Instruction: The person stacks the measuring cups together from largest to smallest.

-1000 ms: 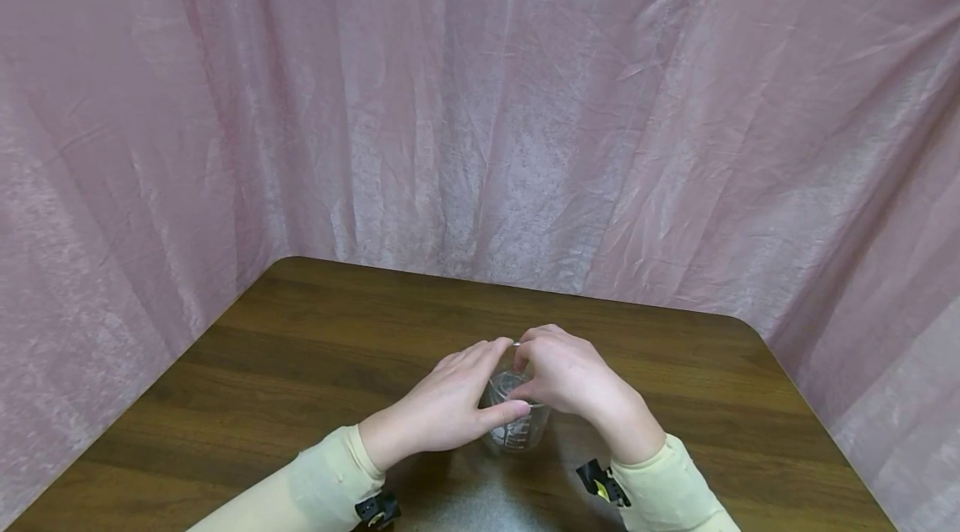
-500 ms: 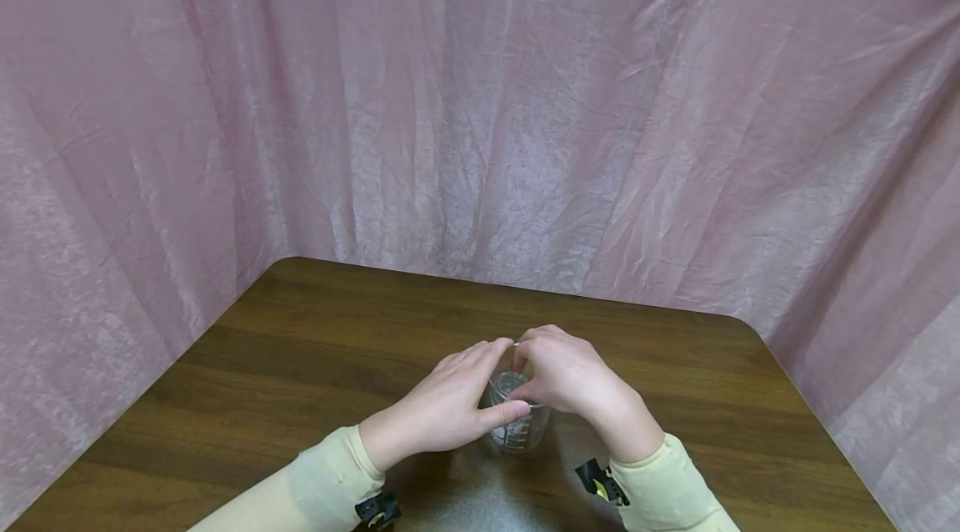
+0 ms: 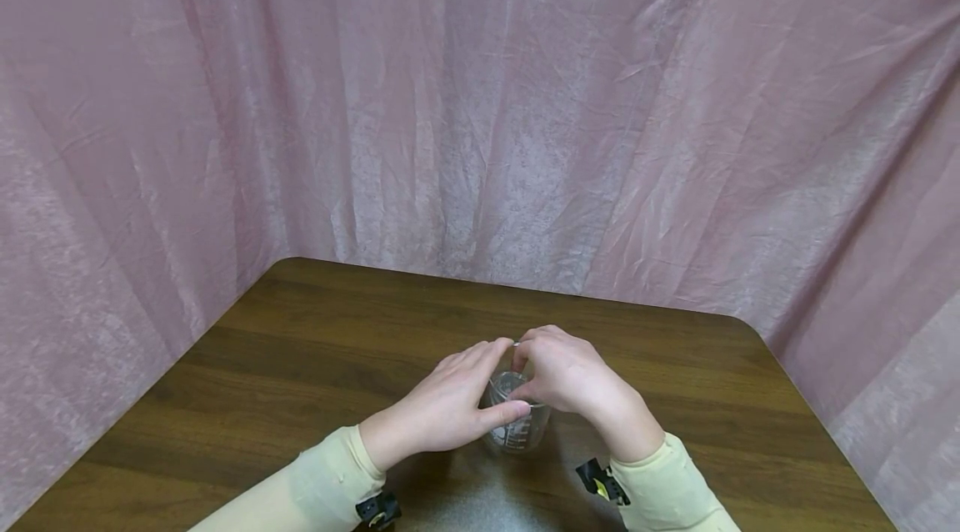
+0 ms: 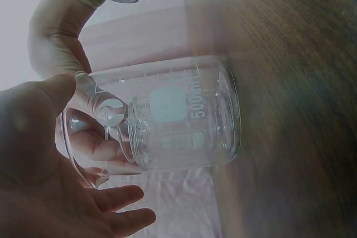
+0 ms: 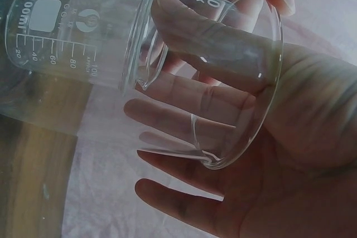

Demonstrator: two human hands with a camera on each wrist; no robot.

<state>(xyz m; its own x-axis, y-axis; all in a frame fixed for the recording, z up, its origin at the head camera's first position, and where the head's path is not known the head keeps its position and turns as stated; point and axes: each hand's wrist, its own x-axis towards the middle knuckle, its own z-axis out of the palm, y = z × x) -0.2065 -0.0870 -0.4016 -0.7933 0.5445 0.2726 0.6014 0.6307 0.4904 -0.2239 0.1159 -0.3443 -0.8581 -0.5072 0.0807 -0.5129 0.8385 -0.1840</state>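
A large clear glass beaker (image 3: pixel 522 432), marked 500 mL, stands upright on the wooden table. My left hand (image 3: pixel 442 409) grips it around the rim, thumb on the near side and fingers on the far side. Inside it sits a smaller glass beaker (image 5: pixel 56 32), marked 100 ml. From the right, my right hand (image 3: pixel 564 373) reaches into the large beaker's mouth. Its thumb (image 5: pixel 212 43) and fingers pinch the small beaker at its rim. In the left wrist view the small beaker (image 4: pixel 189 126) shows through the large one's wall, low inside it.
The brown wooden table (image 3: pixel 337 332) has rounded far corners and reaches beyond both hands. Pink curtains (image 3: pixel 480 115) hang behind it and along both sides. A small black camera sits at each cuff, the left one (image 3: pixel 377 509) and the right one (image 3: pixel 602 482).
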